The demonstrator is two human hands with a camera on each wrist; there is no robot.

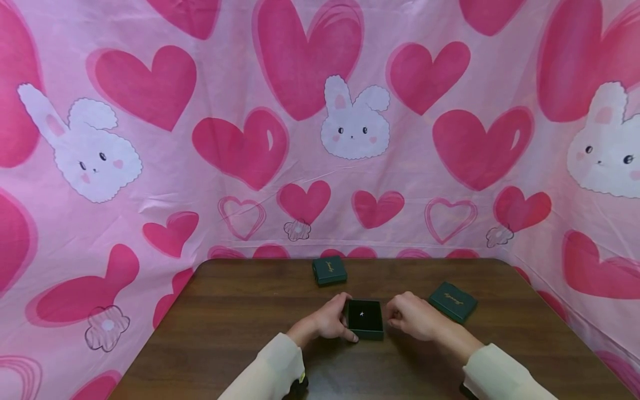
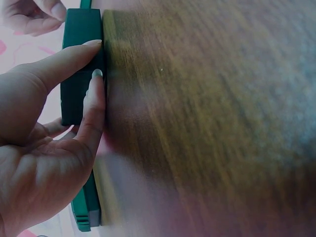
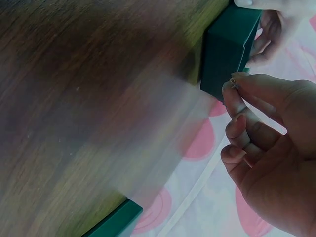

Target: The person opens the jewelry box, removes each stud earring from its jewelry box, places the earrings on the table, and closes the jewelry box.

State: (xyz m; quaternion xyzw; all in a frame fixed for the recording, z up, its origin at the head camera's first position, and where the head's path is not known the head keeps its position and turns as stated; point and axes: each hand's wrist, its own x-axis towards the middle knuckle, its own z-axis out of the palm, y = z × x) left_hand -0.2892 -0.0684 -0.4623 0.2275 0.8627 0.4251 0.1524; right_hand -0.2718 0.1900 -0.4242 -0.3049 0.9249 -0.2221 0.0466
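A dark green jewelry box [image 1: 365, 335] stands uncovered on the table, its black lining facing up. On that lining sits a tiny silvery star-shaped stud [image 1: 362, 314]. My left hand [image 1: 331, 318] grips the box from its left side, with thumb and fingers along its walls in the left wrist view. Just right of the box, my right hand [image 1: 412, 315] pinches a small metal earring [image 3: 233, 84] between thumb and index finger. The earring's exact shape is too small to tell. The other fingers of that hand are curled in the right wrist view.
A green box [image 1: 330, 270] with gold lettering stands near the table's back edge. Another green piece with gold lettering [image 1: 453, 301], seemingly a lid, lies right of my right hand. The brown wooden table [image 1: 240, 311] meets a pink heart-patterned cloth [image 1: 240, 222] behind.
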